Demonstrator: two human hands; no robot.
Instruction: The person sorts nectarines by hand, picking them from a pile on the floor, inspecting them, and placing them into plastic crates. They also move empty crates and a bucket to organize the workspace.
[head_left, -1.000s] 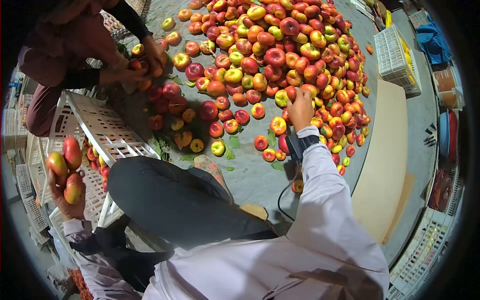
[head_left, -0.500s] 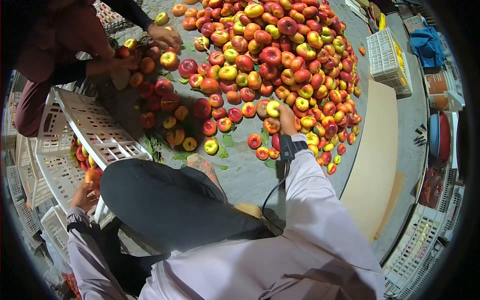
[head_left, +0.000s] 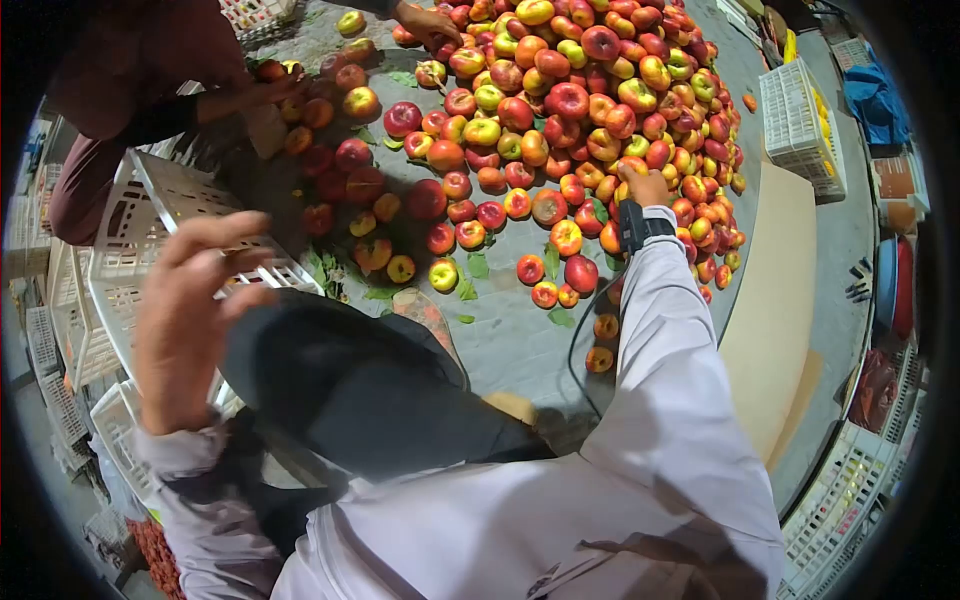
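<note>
My left hand is raised in front of a white plastic crate, its fingers spread and nothing in them. It looks slightly blurred and hides the fruit inside the crate. At the near side of a large heap of red and yellow flat nectarines, my right hand has its fingers closed round a nectarine, mostly covered by the hand. A black device with a cable is strapped to my right wrist. Loose nectarines and green leaves lie on the grey floor between the heap and my knee.
A co-worker's hand reaches to the heap at the top, and their other hand is among fruit at upper left. A white crate stands at right beside a flat board. More crates line the right edge.
My left hand has lifted from the crate and opened. My right hand has moved right into the heap; the yellow-green nectarine it held no longer shows there. The co-worker's hand has moved towards the heap.
</note>
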